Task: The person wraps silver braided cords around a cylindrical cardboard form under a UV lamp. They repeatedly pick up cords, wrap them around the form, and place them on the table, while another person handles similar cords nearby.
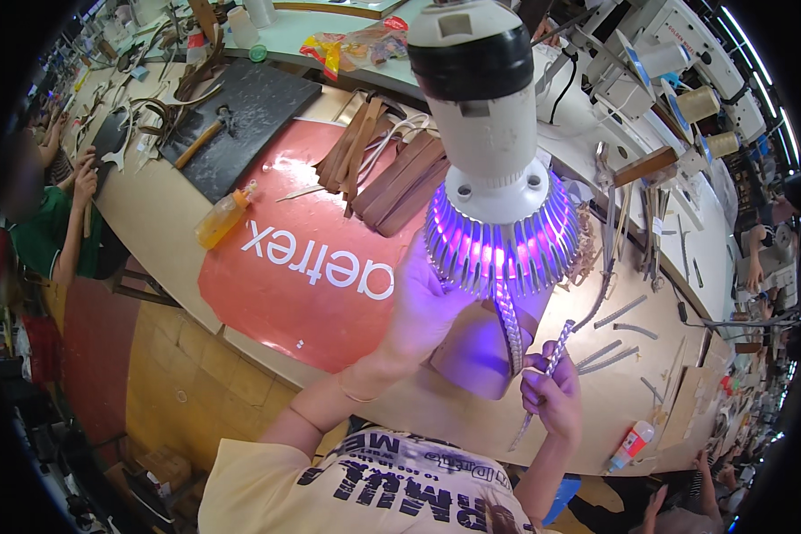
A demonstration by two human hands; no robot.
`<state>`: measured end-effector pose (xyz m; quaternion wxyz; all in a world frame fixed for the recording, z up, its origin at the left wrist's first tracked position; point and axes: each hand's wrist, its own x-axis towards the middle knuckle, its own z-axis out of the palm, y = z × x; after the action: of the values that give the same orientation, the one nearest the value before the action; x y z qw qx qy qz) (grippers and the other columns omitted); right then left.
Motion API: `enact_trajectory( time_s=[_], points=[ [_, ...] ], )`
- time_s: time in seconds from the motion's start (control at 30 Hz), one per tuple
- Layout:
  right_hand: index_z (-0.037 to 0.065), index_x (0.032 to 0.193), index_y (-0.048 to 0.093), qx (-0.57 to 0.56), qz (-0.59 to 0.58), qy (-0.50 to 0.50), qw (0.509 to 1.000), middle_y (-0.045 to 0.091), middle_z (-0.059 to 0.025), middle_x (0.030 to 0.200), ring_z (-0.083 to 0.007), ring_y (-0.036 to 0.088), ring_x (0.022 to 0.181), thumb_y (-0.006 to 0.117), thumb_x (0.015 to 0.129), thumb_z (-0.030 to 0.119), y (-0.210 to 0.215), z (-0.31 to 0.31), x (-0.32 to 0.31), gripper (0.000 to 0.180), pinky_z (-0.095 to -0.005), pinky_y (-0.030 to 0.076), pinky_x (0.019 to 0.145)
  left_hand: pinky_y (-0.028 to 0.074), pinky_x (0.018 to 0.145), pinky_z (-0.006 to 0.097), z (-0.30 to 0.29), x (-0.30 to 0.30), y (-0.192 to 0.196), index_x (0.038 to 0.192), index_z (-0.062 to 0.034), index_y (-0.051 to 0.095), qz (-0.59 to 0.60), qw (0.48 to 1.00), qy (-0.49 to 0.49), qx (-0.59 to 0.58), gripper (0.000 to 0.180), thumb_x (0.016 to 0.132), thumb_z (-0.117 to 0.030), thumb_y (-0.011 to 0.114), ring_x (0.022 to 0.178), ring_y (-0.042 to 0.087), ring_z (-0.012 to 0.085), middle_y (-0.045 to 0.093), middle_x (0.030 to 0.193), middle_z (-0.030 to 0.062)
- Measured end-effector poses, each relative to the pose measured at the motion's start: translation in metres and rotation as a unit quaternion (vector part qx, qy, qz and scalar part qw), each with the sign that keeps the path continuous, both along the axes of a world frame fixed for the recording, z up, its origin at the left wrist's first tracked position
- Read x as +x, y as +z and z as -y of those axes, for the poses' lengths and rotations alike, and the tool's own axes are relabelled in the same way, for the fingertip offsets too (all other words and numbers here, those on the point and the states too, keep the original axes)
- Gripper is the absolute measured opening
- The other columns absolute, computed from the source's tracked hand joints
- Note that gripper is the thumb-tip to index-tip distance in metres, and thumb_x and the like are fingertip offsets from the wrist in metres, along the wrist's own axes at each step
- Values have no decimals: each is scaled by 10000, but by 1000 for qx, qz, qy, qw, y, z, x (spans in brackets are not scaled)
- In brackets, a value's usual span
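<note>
Lamp (494, 169) with a white body and finned head hangs over the workbench (160, 231), glowing violet. Left hand (418, 307) is raised just under the lamp head, fingers curled around a tan leather piece (481, 351) held in the violet light, above the near edge of the bench. Right hand (556, 396) sits just beside it, fingers closed on a thin braided strap (547, 369); a second braided strip (507, 325) runs down the leather piece. On the bench: red mat (294, 294) mid-surface, orange squeeze bottle (224, 216) at its left corner, brown leather strips (392, 173) at its far edge.
</note>
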<state>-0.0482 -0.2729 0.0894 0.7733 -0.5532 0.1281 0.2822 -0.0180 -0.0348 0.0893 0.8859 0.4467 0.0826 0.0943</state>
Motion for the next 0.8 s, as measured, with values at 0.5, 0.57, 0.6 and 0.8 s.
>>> enact_trajectory(
  time_s=[0.5,0.57,0.6,0.8],
  points=[
    [26,1041,484,-271,138,93,948,578,-52,758,-64,482,523,409,1050,256,16,12,18,242,-208,400,475,493,945,348,-156,-68,-107,1285,-4,507,-232,868,266,349,428,897,-92,664,1197,532,224,542,1258,147],
    [6,975,528,-282,174,94,939,572,-43,739,-64,493,556,436,1042,248,18,7,24,267,-214,426,521,471,959,383,-135,-61,-103,1272,6,512,-176,736,323,568,439,889,-126,681,1237,487,242,492,1310,169],
    [-4,942,550,-301,171,93,934,570,-39,729,-65,498,572,449,1039,244,19,4,28,284,-217,438,544,459,966,400,-121,-57,-97,1267,12,511,-131,686,329,635,448,886,-143,688,1252,465,248,465,1334,178],
    [-34,989,636,-352,188,181,899,609,-49,734,-83,554,659,528,1000,186,33,-9,49,246,-254,474,606,393,1046,380,-7,-16,-73,1287,23,576,-86,906,-58,410,397,914,-99,633,1209,544,305,582,1292,204]
  ],
)
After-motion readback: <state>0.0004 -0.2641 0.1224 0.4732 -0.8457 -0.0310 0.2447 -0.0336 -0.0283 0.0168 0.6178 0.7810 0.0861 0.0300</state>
